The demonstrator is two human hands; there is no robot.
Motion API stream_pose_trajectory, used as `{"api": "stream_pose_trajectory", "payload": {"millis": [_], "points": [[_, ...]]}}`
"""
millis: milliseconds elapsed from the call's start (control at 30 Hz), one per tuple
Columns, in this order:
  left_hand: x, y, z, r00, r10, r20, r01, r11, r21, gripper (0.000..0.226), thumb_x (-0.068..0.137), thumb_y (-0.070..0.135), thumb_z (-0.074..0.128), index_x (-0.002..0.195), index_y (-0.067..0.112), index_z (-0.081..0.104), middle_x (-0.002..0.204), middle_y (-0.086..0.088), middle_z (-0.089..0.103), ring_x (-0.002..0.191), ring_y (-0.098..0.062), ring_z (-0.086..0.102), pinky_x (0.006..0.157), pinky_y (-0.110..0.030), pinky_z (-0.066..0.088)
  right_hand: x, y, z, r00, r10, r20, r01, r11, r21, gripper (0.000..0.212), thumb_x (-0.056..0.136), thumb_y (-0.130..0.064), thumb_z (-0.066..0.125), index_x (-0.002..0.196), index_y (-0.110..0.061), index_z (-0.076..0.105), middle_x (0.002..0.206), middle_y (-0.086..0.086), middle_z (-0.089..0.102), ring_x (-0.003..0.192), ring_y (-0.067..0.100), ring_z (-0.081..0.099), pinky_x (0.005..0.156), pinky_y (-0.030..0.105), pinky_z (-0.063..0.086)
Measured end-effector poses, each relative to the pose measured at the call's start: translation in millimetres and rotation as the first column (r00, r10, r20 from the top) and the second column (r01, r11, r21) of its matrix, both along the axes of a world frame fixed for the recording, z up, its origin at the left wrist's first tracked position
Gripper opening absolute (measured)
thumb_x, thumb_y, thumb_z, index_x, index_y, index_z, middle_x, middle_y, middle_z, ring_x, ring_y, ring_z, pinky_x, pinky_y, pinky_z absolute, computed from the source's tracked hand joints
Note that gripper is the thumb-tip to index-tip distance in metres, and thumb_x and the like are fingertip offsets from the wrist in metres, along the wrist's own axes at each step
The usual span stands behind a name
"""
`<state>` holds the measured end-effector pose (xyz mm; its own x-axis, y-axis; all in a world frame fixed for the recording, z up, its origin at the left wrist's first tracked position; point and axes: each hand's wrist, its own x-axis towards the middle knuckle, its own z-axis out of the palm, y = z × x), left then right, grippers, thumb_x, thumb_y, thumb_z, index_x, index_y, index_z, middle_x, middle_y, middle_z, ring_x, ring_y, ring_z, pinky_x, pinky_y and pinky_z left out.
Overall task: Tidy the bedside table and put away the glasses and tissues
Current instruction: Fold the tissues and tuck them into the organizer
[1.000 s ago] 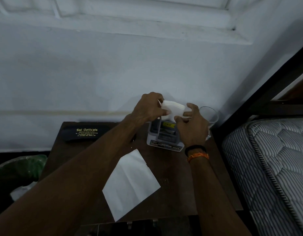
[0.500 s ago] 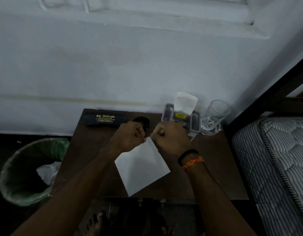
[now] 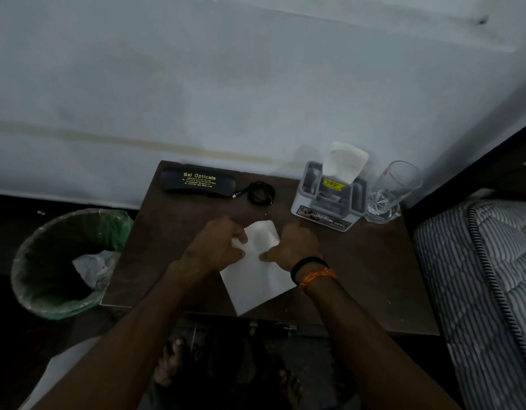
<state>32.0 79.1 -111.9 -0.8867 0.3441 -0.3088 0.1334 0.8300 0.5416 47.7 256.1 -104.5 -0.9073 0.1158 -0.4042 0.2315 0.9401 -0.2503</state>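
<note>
A white tissue (image 3: 257,275) lies flat on the dark wooden bedside table (image 3: 368,267), near its front edge. My left hand (image 3: 217,247) pinches the tissue's far left corner and lifts it. My right hand (image 3: 294,245) presses on the tissue's right edge with fingers curled. At the back right stands a tissue holder (image 3: 329,199) with a white tissue (image 3: 344,161) sticking up from it. A black glasses case (image 3: 196,182) with yellow lettering lies shut at the back left.
A coiled black cable (image 3: 260,193) lies beside the case. An empty drinking glass (image 3: 389,193) stands right of the holder. A green-lined bin (image 3: 60,261) with crumpled paper sits on the floor left. A mattress (image 3: 486,291) borders the right. My bare feet (image 3: 170,362) show below.
My hands left the tissue in the holder and came down to the flat tissue on the table. They now grip its far end, and the left corner is raised.
</note>
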Motion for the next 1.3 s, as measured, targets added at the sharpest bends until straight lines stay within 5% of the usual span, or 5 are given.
{"api": "stream_pose_trajectory", "payload": {"millis": [367,667,900,1133,1300], "points": [[-25,2,4,0.995,0.092,0.037,-0.096,0.987,0.126,0.068,0.078,0.017,0.08,0.138,0.012,0.049,0.134,-0.01,0.053,0.121,-0.025,0.054,0.101,-0.037,0.048,-8,2,-4,0.978,-0.173,-0.115,0.126,0.935,-0.331,0.07,0.06,-0.021,0.088,0.121,-0.015,0.054,0.121,0.005,0.059,0.112,0.025,0.057,0.086,0.036,0.05],[-34,-16,11,0.976,0.163,0.142,-0.204,0.91,0.361,0.061,0.064,0.025,0.089,0.117,0.019,0.06,0.119,0.002,0.066,0.11,-0.019,0.062,0.096,-0.044,0.053,-15,18,19,0.975,0.153,-0.159,-0.218,0.78,-0.586,0.021,0.082,-0.017,0.075,0.103,-0.02,0.072,0.097,-0.006,0.073,0.086,0.008,0.069,0.071,0.023,0.055],[-35,-23,24,0.919,0.092,0.384,-0.306,0.781,0.544,0.036,0.074,0.007,0.08,0.109,0.01,0.072,0.104,-0.002,0.077,0.097,-0.018,0.073,0.09,-0.041,0.058,-26,27,17,0.953,-0.174,-0.248,-0.068,0.673,-0.737,0.028,0.071,-0.01,0.084,0.094,-0.004,0.068,0.094,0.009,0.073,0.081,0.02,0.07,0.068,0.032,0.058],[-39,-21,34,0.74,0.102,0.665,-0.632,0.443,0.635,0.035,0.081,-0.006,0.06,0.113,0.005,0.068,0.115,-0.013,0.07,0.104,-0.025,0.065,0.096,-0.041,0.049,-31,35,19,0.953,-0.298,0.055,0.131,0.242,-0.961,0.045,0.063,-0.01,0.086,0.105,-0.015,0.072,0.108,0.007,0.074,0.097,0.025,0.07,0.078,0.037,0.058],[-40,-22,40,0.61,0.011,0.792,-0.789,0.095,0.606,0.022,0.091,0.0,0.049,0.081,0.009,0.066,0.082,-0.005,0.066,0.058,-0.008,0.059,0.047,-0.016,0.048,-28,33,15,0.937,-0.194,0.292,0.31,0.068,-0.948,0.068,0.063,-0.01,0.084,0.127,-0.01,0.061,0.123,0.007,0.069,0.111,0.025,0.067,0.082,0.036,0.058]]}}
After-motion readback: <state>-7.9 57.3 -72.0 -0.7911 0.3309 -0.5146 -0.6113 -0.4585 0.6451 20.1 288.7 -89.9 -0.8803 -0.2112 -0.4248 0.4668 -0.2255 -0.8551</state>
